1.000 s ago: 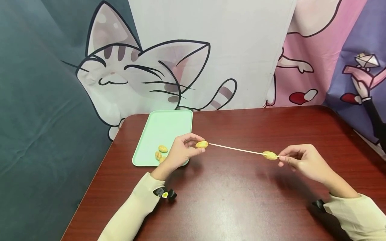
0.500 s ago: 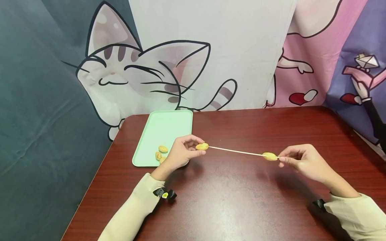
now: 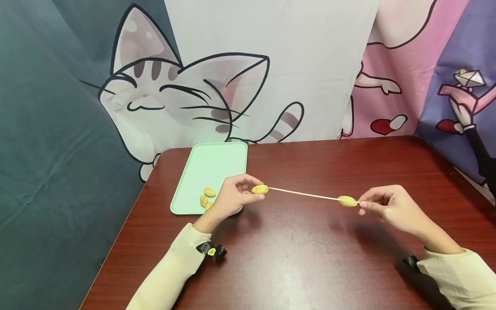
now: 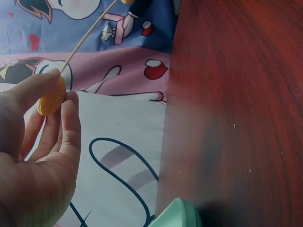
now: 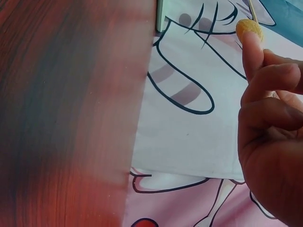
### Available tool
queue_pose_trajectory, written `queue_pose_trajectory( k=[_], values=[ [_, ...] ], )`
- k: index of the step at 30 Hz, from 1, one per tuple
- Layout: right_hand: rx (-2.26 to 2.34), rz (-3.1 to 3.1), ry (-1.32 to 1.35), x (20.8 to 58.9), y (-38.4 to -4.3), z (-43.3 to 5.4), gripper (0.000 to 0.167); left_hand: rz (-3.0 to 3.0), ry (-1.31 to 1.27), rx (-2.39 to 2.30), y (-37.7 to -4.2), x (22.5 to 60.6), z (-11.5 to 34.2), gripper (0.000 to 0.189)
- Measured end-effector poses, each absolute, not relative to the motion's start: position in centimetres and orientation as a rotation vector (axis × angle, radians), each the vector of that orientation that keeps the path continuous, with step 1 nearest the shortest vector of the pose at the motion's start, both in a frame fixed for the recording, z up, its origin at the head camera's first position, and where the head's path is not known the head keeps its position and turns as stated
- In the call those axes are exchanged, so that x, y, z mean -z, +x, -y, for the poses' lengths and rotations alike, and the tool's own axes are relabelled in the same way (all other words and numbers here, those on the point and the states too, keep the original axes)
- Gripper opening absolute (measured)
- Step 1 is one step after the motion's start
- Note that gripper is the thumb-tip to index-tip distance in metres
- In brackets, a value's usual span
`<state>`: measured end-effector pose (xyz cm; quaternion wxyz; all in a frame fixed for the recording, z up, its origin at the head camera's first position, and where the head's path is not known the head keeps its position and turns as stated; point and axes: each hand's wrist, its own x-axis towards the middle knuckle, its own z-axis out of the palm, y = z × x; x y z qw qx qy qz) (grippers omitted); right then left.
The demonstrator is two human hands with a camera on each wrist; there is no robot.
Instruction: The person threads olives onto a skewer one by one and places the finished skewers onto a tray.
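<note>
A thin wooden skewer (image 3: 304, 193) spans the space between both hands above the table. My left hand (image 3: 234, 197) pinches a yellow oval fruit (image 3: 260, 189) between thumb and fingers, at the skewer's left end. The left wrist view has this fruit (image 4: 51, 98) with the skewer meeting its top; how deep it goes is hidden. Near the other end, a second yellow fruit (image 3: 347, 201) is threaded on the skewer. Just right of that fruit, my right hand (image 3: 391, 209) pinches the skewer's end. The right wrist view shows the threaded fruit (image 5: 249, 30) beyond the fingertips.
A light green tray (image 3: 217, 161) lies at the table's back left, partly behind the left hand. Several yellow fruits (image 3: 209, 192) sit near its front edge. The dark red wooden table (image 3: 306, 249) meets a cartoon-printed cloth (image 3: 317, 51) at the back.
Over the last second the left hand and its fruit have sunk slightly, tilting the skewer's left end down a little. The right hand stays nearly still.
</note>
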<state>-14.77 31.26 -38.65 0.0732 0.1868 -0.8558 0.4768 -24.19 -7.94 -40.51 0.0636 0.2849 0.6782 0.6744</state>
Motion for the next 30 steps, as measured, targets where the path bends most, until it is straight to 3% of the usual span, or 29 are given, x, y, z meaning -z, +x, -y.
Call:
queue_pose_trajectory(
  k=[17, 30],
  values=[
    [-1.392, 2.558, 0.582, 38.9, -14.9, -31.5, 0.019, -1.998, 0.825, -2.04, -23.8, 40.0, 7.6, 0.027],
    [-1.478, 2.545, 0.658, 38.8, -14.9, -31.0, 0.029, -1.771, 0.694, -2.232, -23.7, 40.1, 6.9, 0.027]
  ],
)
